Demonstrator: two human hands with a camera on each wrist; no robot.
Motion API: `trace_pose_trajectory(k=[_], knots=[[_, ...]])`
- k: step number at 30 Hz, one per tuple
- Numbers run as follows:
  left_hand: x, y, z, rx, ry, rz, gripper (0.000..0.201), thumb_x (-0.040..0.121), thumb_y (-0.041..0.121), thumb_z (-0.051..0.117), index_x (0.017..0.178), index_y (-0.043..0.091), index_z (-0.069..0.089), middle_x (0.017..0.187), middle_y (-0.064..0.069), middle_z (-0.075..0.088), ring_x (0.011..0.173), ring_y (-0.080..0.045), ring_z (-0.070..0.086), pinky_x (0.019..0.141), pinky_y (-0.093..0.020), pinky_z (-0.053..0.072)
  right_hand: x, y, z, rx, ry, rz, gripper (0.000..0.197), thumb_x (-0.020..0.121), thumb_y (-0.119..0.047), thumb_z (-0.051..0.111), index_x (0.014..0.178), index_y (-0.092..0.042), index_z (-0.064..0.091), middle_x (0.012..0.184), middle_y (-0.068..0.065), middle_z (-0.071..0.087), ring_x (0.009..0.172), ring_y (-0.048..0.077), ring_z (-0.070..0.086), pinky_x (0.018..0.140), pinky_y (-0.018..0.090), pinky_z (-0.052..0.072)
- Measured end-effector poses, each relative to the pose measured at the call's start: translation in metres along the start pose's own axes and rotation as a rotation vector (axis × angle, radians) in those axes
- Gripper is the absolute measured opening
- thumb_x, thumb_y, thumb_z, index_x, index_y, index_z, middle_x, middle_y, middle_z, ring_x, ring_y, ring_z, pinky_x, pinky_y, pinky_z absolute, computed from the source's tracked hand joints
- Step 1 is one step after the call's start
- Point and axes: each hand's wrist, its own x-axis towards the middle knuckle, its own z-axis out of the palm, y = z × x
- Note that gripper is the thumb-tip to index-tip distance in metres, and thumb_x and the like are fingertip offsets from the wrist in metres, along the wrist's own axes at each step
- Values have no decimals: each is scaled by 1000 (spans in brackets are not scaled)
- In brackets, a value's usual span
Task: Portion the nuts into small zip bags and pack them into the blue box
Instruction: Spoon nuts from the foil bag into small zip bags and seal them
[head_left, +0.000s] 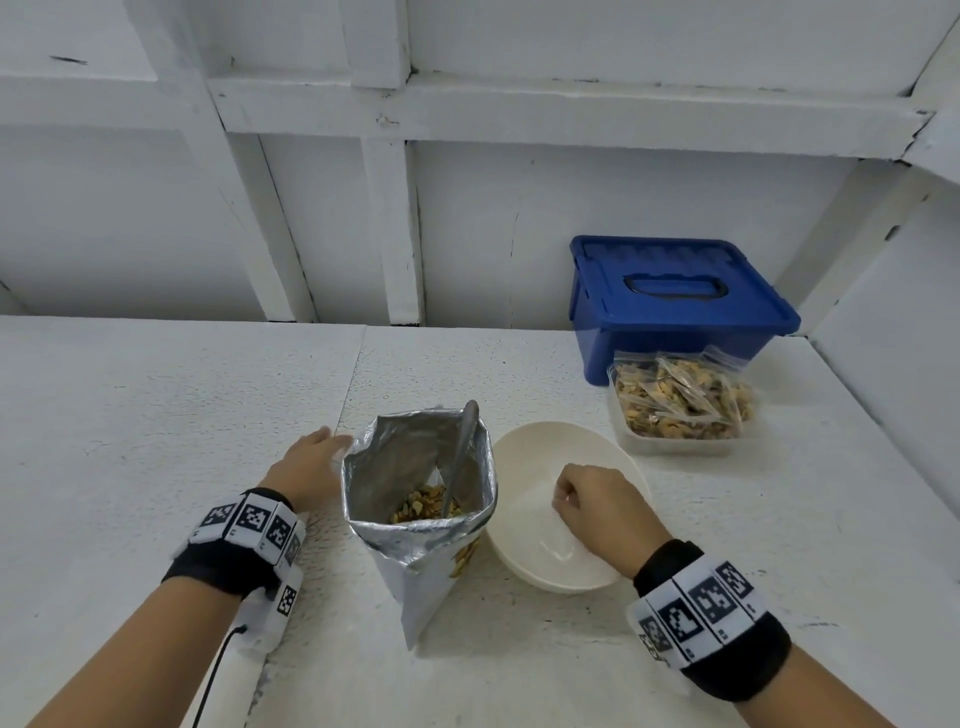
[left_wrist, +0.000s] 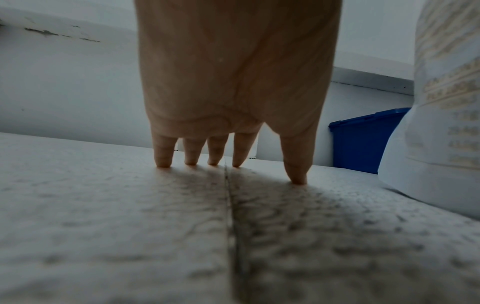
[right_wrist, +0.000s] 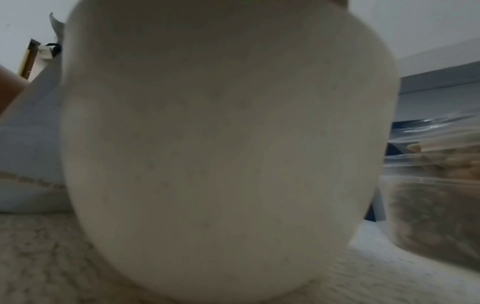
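- A white, rough-textured table (head_left: 156, 415) is set against a white panelled wall, with a seam running across the surface between two slabs.
- An open foil bag (head_left: 415, 499) of nuts (head_left: 423, 509) stands near the front edge, with a metal spoon (head_left: 460, 457) leaning inside it.
- The left hand (head_left: 311, 467) is placed on the table just beside the foil bag; in the left wrist view its fingers (left_wrist: 163, 152) are seen straight and spread, tips pressed to the surface, with nothing held.
- The right hand (head_left: 597, 504) is held over the white bowl (head_left: 524, 447), fingers curled; a clear, empty zip bag (head_left: 556, 540) appears to be pinched there, though this is faint.
- The blue box (head_left: 675, 306) stands at the back right by the wall with its lid on, and a clear tub (head_left: 680, 415) of filled small bags sits directly in front of it.
- A tip-over of the foil bag is judged the main risk: it is tall, light and nearly empty, and the leaning spoon or a nudge from either wrist could topple it and scatter nuts.
- The thin zip bag could slip or fold shut during filling, so that nuts fall into the bowl instead.
- Open room lies to the left of the foil bag and at the front right; the gap between foil bag and bowl is tight, and the tub blocks the box's front.
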Motion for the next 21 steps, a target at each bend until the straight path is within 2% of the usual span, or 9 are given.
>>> trace_pose_trajectory(k=[2, 4, 6, 8, 11, 15, 17, 19, 21], knots=[[1, -1, -4, 46, 37, 58, 39, 92, 30, 50, 122, 6, 56, 131, -13, 53, 121, -28, 46, 104, -39, 35, -2, -2, -14, 197, 158, -3, 12, 89, -17, 55, 77, -19, 54, 67, -7, 52, 64, 11, 51, 60, 24, 44], [-4, 7, -13, -5, 88, 79, 36, 93, 30, 53, 124, 13, 56, 131, -6, 54, 119, -24, 49, 101, -37, 36, -4, -7, -29, 321, 299, -36, 16, 87, -16, 59, 73, -20, 52, 63, -5, 51, 57, 7, 46, 54, 19, 40], [-13, 23, -27, -67, 178, 144, 37, 93, 31, 51, 125, 14, 55, 128, -4, 56, 116, -22, 52, 98, -34, 38, -5, -16, -44, 364, 432, -118, 13, 85, -14, 61, 75, -16, 54, 65, -2, 53, 60, 8, 49, 56, 19, 41], [-27, 50, -43, -86, 266, 302, 36, 92, 33, 51, 123, 16, 56, 121, -1, 60, 109, -17, 56, 93, -29, 40, -6, -29, -56, 382, 567, -223, 12, 85, -13, 62, 75, -13, 55, 68, -2, 55, 65, 8, 52, 61, 17, 42], [-55, 93, -65, -153, 360, 483, 35, 89, 38, 51, 118, 20, 59, 111, 8, 63, 101, -4, 57, 85, -15, 39, -5, -50, -66, 426, 709, -351, 16, 85, -9, 62, 75, -15, 51, 69, -3, 55, 65, 8, 52, 61, 10, 39], [-89, 131, -74, -260, 232, 591, 69, 74, 71, 50, 130, 30, 46, 113, 28, 55, 110, 11, 49, 90, -11, 37, 1, -78, -63, 424, 804, -455, 14, 84, -9, 61, 74, -11, 52, 68, -2, 52, 62, 8, 47, 58, 10, 37], [-97, 139, -69, -326, 147, 605, 89, 60, 78, 51, 136, 34, 37, 118, 34, 48, 117, 15, 43, 94, -12, 36, 1, -89, -58, 438, 818, -497, 13, 84, -12, 61, 74, -10, 53, 68, 0, 54, 63, 9, 47, 58, 10, 35], [-101, 142, -63, -410, 109, 608, 96, 54, 80, 56, 136, 36, 32, 127, 30, 47, 122, 13, 41, 97, -17, 37, 0, -98, -53, 469, 804, -551, 12, 84, -18, 57, 77, -9, 56, 71, 1, 57, 65, 8, 48, 60, 9, 36], [-103, 142, -59, -483, 112, 600, 88, 56, 71, 62, 133, 37, 33, 131, 22, 49, 122, 10, 43, 102, -25, 38, -3, -104, -48, 488, 776, -598, 14, 83, -21, 54, 81, -8, 59, 75, 2, 60, 68, 8, 49, 61, 10, 37]])
